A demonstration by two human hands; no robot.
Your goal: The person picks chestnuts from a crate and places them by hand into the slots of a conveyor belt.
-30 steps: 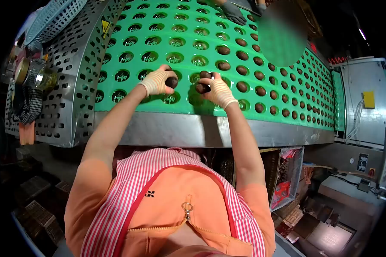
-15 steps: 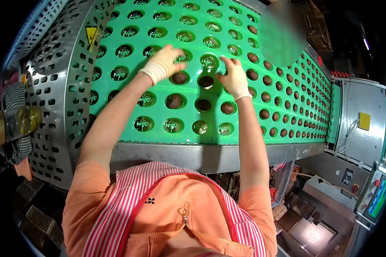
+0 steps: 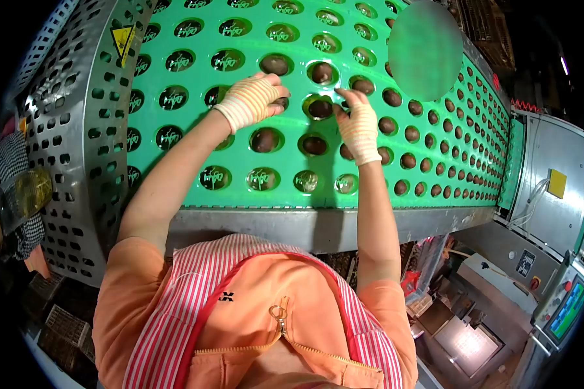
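Observation:
A green sheet (image 3: 175, 78) with rows of oval pockets lies before me, some pockets holding brown rounded pieces whose kind I cannot make out. My left hand (image 3: 248, 100), in a pale striped fingerless glove, bends its fingers and thumb around one brown piece (image 3: 281, 102) at a pocket. To its right, my right hand (image 3: 358, 123), gloved the same way, hovers with thumb and forefinger apart, beside a pocket with another brown piece (image 3: 320, 108). Beyond the hands sit more brown pieces (image 3: 322, 72). Several pockets at the left and near edge show white marks instead.
A perforated metal guard (image 3: 87, 123) with a yellow warning sign (image 3: 122, 42) stands at the left. A metal rail (image 3: 292, 231) runs along the near edge. On the right are a grey cabinet (image 3: 545, 162) and a lit control screen (image 3: 571, 311). A blurred patch covers part of the upper right.
The view has shifted slightly. Brown pieces now show in two pockets beyond my hands that showed white marks before. My left hand has come nearer, its fingers closing round a brown piece.

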